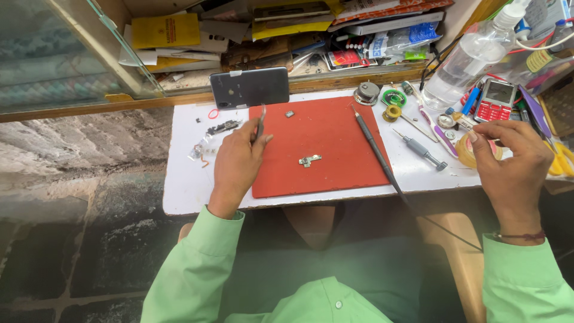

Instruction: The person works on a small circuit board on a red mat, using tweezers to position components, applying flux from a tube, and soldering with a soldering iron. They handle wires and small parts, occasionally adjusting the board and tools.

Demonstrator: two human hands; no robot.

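Hands in green sleeves work over a small white desk (pixel 185 179) seen from above, a red mat (pixel 335 134) spread across its middle. The left hand (pixel 236 164), at the mat's 9 o'clock edge, is closed around a pair of slim metal tweezers (pixel 260 122), their tips pointing toward 12 o'clock and held clear of the mat. The right hand (pixel 514 161), well apart at the desk's 3 o'clock end, curls over a roll of tan tape (pixel 469 149); whether the fingers actually grip the roll cannot be told. A small metal part (pixel 310 160) lies alone near the mat's centre, touched by neither hand, and a smaller grey chip (pixel 289 113) sits toward the mat's 12 o'clock edge. A soldering iron (pixel 371 143) rests along the mat's 3 o'clock side, its tip toward 12 o'clock and its cord running off the desk at 5 o'clock. A dark phone (pixel 250 87) lies face down at the mat's 11 o'clock corner, with loose small parts (pixel 222 127) just beside the left hand's fingers. Between the mat and the right hand lie a precision screwdriver (pixel 423 151) and a spool of solder wire (pixel 392 112). A clear plastic bottle (pixel 466 57) leans at 1 o'clock, near a red keypad phone (pixel 495 100).
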